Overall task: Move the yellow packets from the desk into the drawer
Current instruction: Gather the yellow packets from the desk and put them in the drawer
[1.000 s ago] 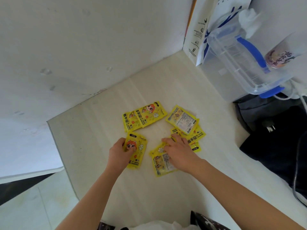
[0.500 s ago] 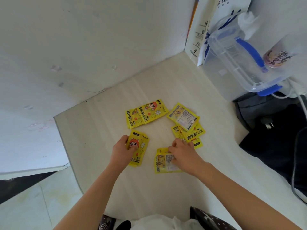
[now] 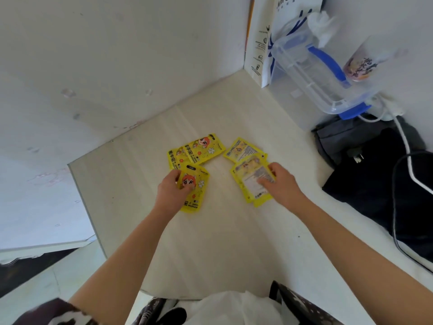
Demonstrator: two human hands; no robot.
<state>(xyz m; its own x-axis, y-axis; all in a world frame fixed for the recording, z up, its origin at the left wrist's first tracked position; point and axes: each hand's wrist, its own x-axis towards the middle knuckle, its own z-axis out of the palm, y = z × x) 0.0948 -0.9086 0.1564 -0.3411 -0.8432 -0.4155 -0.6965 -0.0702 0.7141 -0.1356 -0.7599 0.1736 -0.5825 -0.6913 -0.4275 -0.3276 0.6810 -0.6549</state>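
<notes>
Several yellow hand-warmer packets lie on the pale wooden desk [image 3: 210,249]. My left hand [image 3: 172,192] grips one packet [image 3: 195,192] printed with an orange-haired cartoon face, thumb on its front. Just behind it two more face-up packets [image 3: 199,150] overlap. My right hand [image 3: 280,184] holds a small stack of packets [image 3: 251,181] turned label side up, fingers curled over its right edge. Another packet [image 3: 241,150] lies label up behind that stack. No drawer is in view.
A clear plastic box with blue handle [image 3: 311,76] and a white paper bag [image 3: 262,43] stand in the back right corner. A black bag [image 3: 384,184] with a white cable [image 3: 407,146] fills the right side. White walls close in behind and left; the desk edge drops off left.
My right hand has dragged its packets to the right and gathered them onto the pile there. My left hand has slid its packet up toward the two overlapping ones.
</notes>
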